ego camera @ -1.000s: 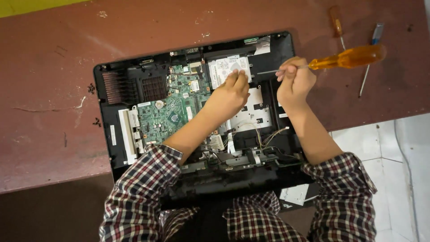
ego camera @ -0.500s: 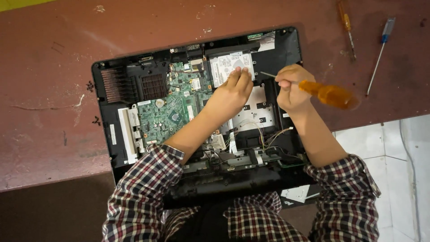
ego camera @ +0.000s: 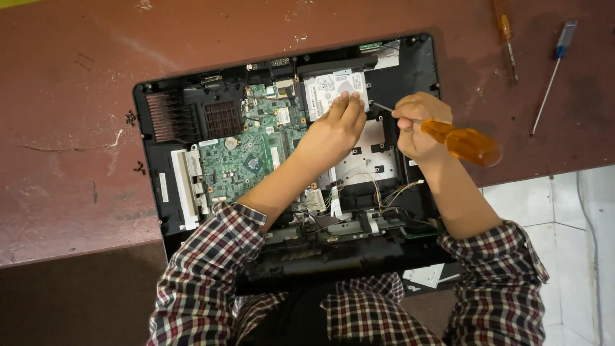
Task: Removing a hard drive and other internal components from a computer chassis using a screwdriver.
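An opened laptop [ego camera: 160, 160] lies on a reddish-brown table, its green circuit board [ego camera: 246, 154] and heat sink exposed. My left hand [ego camera: 330, 131] rests with fingertips pressed on the silver hard drive [ego camera: 323, 86] near the far edge of the case. My right hand [ego camera: 416, 125] grips an orange-handled screwdriver [ego camera: 464, 142], whose thin shaft points left to the drive's right side. Both forearms, in plaid sleeves, reach over the laptop's near half.
Two more screwdrivers lie on the table at the far right: a small orange one [ego camera: 506, 35] and a blue-handled one [ego camera: 554, 67]. White floor tiles [ego camera: 564, 224] show past the table's right front edge. Loose wires [ego camera: 384, 192] cross the laptop's middle.
My right hand has swung the screwdriver handle from pointing right and up to pointing down towards me, with the tip staying by the hard drive. My left hand has stayed on the drive.
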